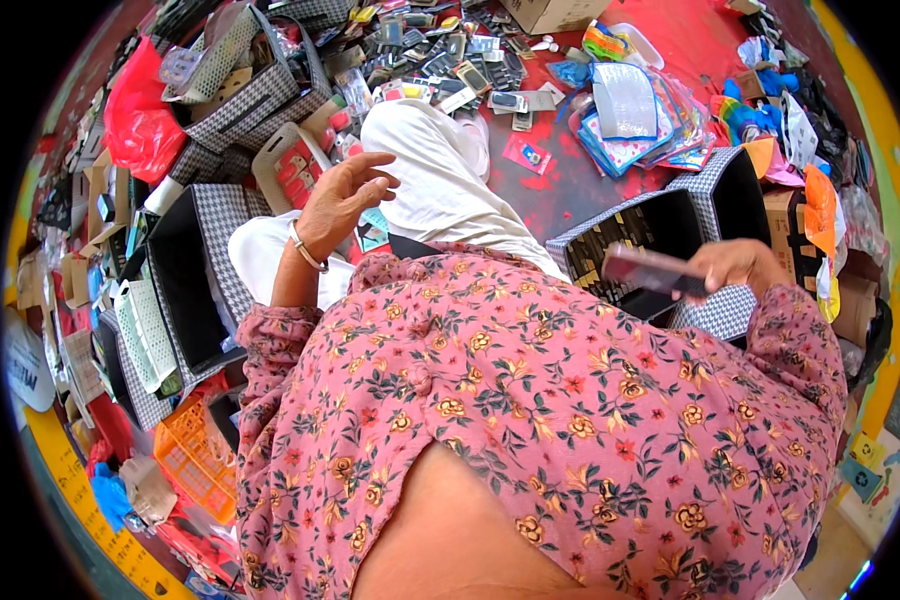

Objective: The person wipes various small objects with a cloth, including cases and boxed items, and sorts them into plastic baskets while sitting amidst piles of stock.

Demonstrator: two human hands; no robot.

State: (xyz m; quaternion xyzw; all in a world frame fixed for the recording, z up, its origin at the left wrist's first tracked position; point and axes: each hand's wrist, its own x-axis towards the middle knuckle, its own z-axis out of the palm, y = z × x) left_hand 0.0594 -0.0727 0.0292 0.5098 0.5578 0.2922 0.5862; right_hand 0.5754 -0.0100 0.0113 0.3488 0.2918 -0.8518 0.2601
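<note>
My right hand (pixel 735 268) grips a flat, dark pinkish-brown rectangular thing (pixel 650 271) by one end; motion smears it, so its kind does not show. It is held above a black-lined checked storage box (pixel 682 215), in which thin dark packets (pixel 610 242) stand in rows. My left hand (pixel 342 205) is raised over my bent leg in white trousers (pixel 420 170), with its fingers loosely bent, apart from the thumb, and nothing visible in them. A pale bracelet (pixel 307 250) circles that wrist.
Many small packets (pixel 470 75) lie heaped ahead of me. Clear plastic bags (pixel 630 115) are piled on the red floor sheet. On my left stand a black-lined checked box (pixel 192 275), a red plastic bag (pixel 142 115) and an orange basket (pixel 192 455). A cardboard box (pixel 785 235) stands at right.
</note>
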